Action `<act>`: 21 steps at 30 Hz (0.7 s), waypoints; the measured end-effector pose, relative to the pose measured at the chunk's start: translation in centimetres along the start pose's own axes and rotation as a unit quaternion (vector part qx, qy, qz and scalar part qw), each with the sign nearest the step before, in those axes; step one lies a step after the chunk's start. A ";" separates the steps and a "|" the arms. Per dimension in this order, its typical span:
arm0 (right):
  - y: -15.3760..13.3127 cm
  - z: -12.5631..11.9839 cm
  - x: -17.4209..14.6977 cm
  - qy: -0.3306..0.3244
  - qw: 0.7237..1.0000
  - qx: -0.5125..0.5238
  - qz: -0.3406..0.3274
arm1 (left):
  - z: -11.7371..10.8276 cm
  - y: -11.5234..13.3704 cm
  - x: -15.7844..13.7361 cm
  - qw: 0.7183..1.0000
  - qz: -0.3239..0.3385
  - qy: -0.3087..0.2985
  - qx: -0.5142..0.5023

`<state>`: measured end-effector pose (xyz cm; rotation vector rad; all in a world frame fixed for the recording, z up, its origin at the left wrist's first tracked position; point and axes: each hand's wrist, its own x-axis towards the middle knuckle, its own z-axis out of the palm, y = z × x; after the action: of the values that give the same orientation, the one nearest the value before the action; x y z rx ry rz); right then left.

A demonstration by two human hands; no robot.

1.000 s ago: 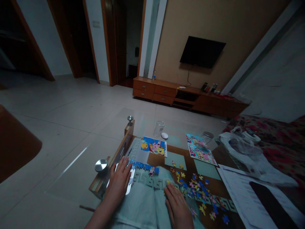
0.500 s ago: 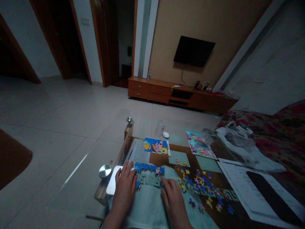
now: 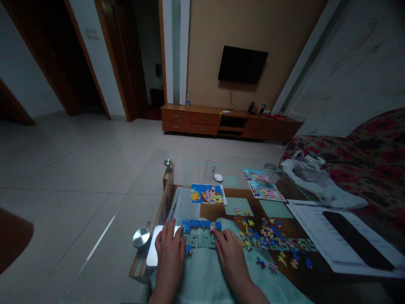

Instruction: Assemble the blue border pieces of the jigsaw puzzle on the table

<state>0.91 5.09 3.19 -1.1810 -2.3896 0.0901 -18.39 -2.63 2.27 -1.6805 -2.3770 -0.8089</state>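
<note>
A strip of joined blue jigsaw pieces [image 3: 196, 224] lies across the glass table in front of me. At its right end sits a pink jigsaw piece [image 3: 212, 227], and the index fingertip of my right hand [image 3: 232, 253] is at its lower edge, seemingly touching it. The fingers of that hand are extended, with the thumb apart. My left hand [image 3: 171, 253] lies with fingers spread over a white rectangular object [image 3: 152, 254], left of the strip. Beside its thumb is a loose blue piece [image 3: 189, 250]. Many loose jigsaw pieces [image 3: 268, 234] are scattered to the right.
Beyond the strip lies a cartoon picture card [image 3: 208, 194]; another picture sheet [image 3: 264, 185] is farther right. A glass jar [image 3: 210, 170] and white lid [image 3: 218, 177] stand behind. Papers [image 3: 316, 240] with a dark flat object [image 3: 357, 240] and a plastic bag [image 3: 332, 185] are at right.
My right index fingertip has come closer to the pink piece at the strip's right end. My left hand stays over the white object. The whole view has shifted slightly.
</note>
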 end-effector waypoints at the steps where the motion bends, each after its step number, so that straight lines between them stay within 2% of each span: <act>1: 0.0 0.1 0.0 0.007 1.000 0.004 -0.001 | 0.0 0.0 0.0 1.000 -0.001 0.003 -0.004; 5: 0.3 0.1 -0.3 0.026 0.998 0.051 -0.010 | 0.2 -0.1 -0.2 0.999 -0.003 0.021 -0.035; 10: 0.1 -0.3 -0.6 -0.042 0.996 0.076 -0.023 | 0.0 -0.2 -0.1 0.995 -0.027 0.047 -0.088; 14: 0.2 -0.3 -0.5 -0.051 0.995 0.082 -0.021 | -0.1 -0.5 -0.1 0.990 -0.042 0.052 -0.122; 21: 0.4 -0.1 -0.6 -0.061 0.993 0.097 -0.013 | 0.1 -0.9 -0.3 0.990 -0.056 0.041 -0.121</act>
<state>1.56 4.88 2.91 -1.0806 -2.4355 0.3872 -19.07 -3.03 1.74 -1.5667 -2.4175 -1.2055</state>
